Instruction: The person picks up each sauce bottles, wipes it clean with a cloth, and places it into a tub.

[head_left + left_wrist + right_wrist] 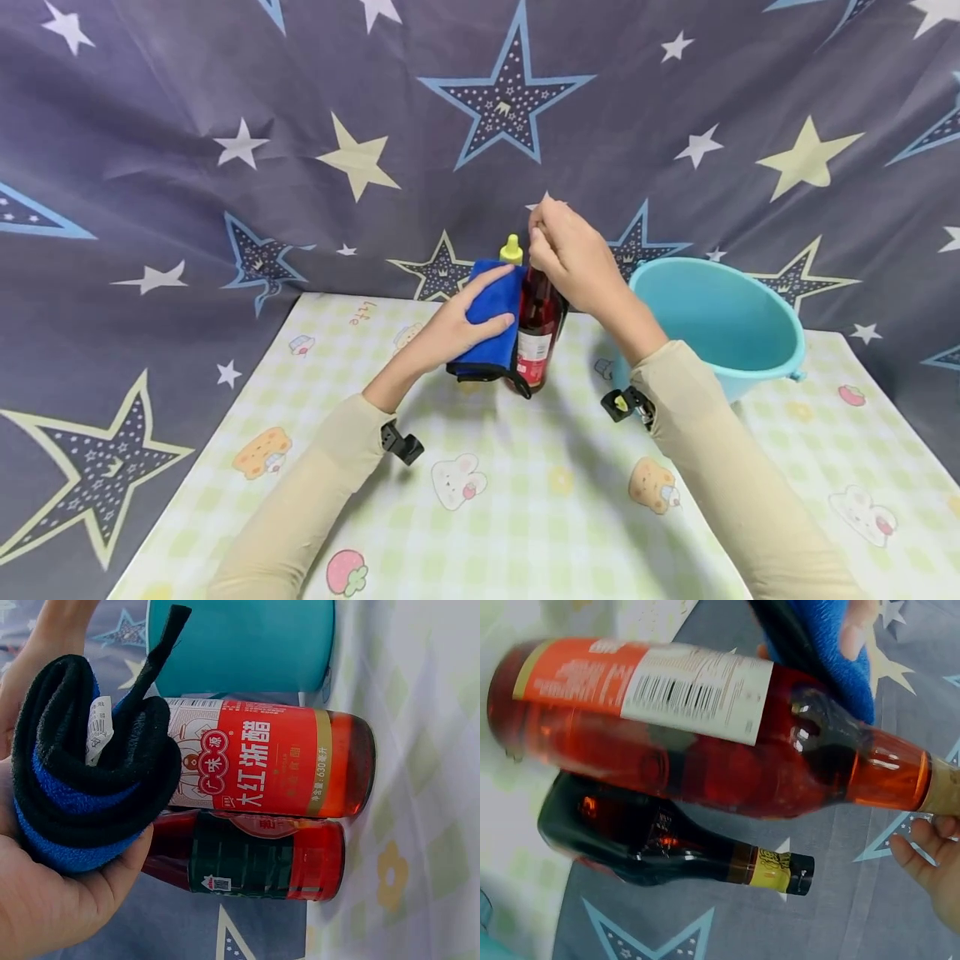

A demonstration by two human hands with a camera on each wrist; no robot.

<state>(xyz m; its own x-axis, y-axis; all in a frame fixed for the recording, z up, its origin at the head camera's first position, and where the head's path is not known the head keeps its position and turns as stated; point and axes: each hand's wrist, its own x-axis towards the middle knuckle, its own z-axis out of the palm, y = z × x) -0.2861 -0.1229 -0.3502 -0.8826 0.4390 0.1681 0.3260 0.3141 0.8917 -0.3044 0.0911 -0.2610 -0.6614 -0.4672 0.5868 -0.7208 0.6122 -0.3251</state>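
Note:
A folded blue towel [491, 321] with black edging is held in my left hand [457, 325], fingers on one side and thumb on the other. In the left wrist view it shows as a roll with a small white tag. A red vinegar bottle [277, 761] stands upright on the table, right beside the towel; whether they touch is hard to tell. My right hand [573, 254] grips this bottle at its top, near the tan cap [943, 787]. Close behind are a green-labelled bottle [244, 855], a dark bottle [652, 832] with a yellow neck band, and a yellow cap [512, 250].
To the right stands a light blue bucket [793, 360], near my right forearm. A checked tablecloth [525, 517] with cartoon prints covers the table. Behind the table hangs a dark curtain [300, 92] with stars.

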